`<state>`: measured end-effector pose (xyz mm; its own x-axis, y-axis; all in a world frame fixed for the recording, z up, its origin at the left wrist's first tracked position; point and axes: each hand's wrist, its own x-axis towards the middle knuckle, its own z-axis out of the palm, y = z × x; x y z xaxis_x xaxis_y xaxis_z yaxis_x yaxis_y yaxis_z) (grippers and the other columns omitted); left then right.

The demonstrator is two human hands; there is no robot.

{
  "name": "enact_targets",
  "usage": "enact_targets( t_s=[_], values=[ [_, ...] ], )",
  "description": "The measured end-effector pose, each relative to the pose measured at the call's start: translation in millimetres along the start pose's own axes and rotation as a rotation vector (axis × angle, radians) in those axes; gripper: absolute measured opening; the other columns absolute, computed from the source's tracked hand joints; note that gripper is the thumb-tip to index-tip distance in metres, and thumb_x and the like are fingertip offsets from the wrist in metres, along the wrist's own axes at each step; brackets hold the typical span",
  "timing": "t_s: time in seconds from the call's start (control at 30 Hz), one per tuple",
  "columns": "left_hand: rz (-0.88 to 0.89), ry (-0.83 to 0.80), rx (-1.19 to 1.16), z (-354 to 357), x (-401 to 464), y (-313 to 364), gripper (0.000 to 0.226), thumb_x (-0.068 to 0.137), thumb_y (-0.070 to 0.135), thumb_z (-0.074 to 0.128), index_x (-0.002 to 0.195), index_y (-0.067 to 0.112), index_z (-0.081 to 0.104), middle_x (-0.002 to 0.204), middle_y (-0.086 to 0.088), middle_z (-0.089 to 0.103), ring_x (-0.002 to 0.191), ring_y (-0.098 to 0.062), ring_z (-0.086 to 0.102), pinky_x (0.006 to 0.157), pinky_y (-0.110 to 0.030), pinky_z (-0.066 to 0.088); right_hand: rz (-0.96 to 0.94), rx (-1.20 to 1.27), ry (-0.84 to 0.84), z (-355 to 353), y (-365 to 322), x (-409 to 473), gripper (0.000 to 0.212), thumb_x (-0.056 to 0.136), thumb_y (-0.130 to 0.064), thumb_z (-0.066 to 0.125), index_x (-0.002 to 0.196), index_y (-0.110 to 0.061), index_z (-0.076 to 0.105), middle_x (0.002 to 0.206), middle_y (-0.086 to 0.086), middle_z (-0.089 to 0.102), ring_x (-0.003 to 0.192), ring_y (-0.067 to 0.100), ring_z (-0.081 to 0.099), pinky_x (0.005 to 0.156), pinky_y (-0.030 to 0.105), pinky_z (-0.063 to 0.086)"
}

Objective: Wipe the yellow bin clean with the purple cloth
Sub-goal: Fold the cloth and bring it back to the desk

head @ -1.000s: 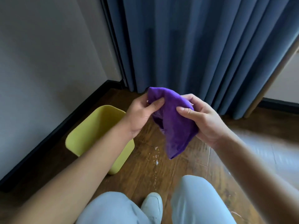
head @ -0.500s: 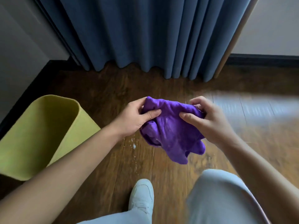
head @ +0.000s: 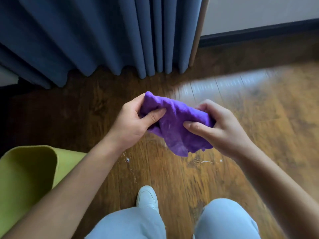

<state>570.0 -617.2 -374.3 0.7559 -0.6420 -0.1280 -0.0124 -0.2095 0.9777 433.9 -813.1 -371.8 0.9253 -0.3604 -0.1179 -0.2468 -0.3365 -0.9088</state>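
— Where's the purple cloth (head: 174, 125)?
— Bunched in the air between both hands. The left hand (head: 133, 123) pinches its left end, thumb on top; the right hand (head: 222, 128) clenches the right end.
— And the yellow bin (head: 25, 178)?
— On the floor (head: 172, 173), lower left, apart from the fingers.

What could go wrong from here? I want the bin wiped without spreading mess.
The purple cloth, bunched between the left hand and right hand, shows pale smears, so it may smear the yellow bin. White specks on the wooden floor could be trodden by the white shoe.
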Motion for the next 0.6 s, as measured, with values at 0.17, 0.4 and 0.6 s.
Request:
enact_targets(
  t_s=[0.17,0.4,0.6],
  values=[
    [0.001,0.111,-0.024,-0.3,1.3,82.9,0.035,0.091,0.016,0.074,0.122,0.016,0.058,0.104,-0.001,0.07,0.096,-0.01,0.068,0.087,-0.036,0.058,0.034,0.094,0.068,-39.4,-78.7,-10.5,0.018,0.085,-0.029,0.077,0.099,-0.023,0.066,0.083,0.0,0.07,0.072,0.022,0.064,0.065,0.038,0.052],
    [-0.044,0.173,-0.043,-5.6,-13.9,211.7,0.052,0.092,0.023,0.074,0.138,0.017,0.051,0.113,-0.007,0.069,0.1,-0.015,0.071,0.086,-0.034,0.061,0.017,0.132,0.173,-106.1,-213.8,-27.5,0.022,0.085,-0.013,0.086,0.098,-0.022,0.071,0.086,-0.013,0.072,0.075,0.004,0.065,0.069,0.018,0.05],
    [0.034,0.335,0.187,-17.6,-27.2,347.6,0.07,0.089,0.024,0.079,0.149,0.017,0.043,0.135,0.003,0.059,0.123,-0.009,0.058,0.103,-0.029,0.049,-0.037,0.103,0.184,-157.1,-349.3,-35.8,0.028,0.081,-0.019,0.09,0.091,-0.023,0.063,0.079,-0.017,0.065,0.067,0.001,0.058,0.064,0.014,0.045]
  ],
)
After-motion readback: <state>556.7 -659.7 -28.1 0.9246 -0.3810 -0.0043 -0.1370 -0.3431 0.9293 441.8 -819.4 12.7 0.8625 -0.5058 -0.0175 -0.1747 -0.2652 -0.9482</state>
